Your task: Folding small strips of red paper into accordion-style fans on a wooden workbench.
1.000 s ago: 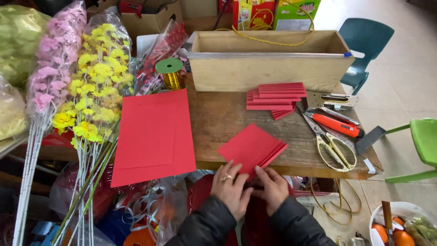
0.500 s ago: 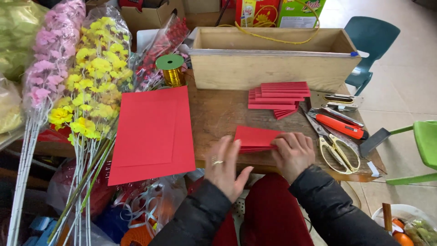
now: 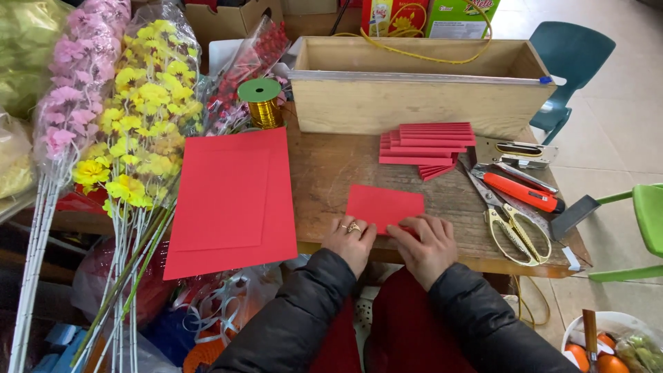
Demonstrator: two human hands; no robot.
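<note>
Both hands sit low in the middle of the frame, at the near edge of the bench (image 3: 331, 173), working one small folded red paper (image 3: 384, 206). The left hand (image 3: 351, 238) lies flat, fingers loosely spread, a ring on one of them, fingertips pressing the paper's lower left corner. No real grip there, just an open palm resting down. The right hand (image 3: 427, 243) is the same deal: open, fingers laid over the paper's lower right edge, pressing it flat rather than pinching.

Compared with half a second ago, the paper looks flatter and squarer to the bench edge, and both hands have come in closer together on its near side. A second back, it was angled like a diamond under the fingers.

Around it: a big red sheet (image 3: 231, 200) left of centre, hanging a bit over the bench edge, and a stack of red pieces (image 3: 425, 144) up right of the paper, in front of a wooden box (image 3: 414, 103). At the right are scissors (image 3: 507, 221) and an orange cutter (image 3: 521, 193). A gold ribbon spool (image 3: 260, 102) stands above the sheet, with yellow flowers (image 3: 141, 131) and pink flowers (image 3: 72, 90) at the upper left.
</note>
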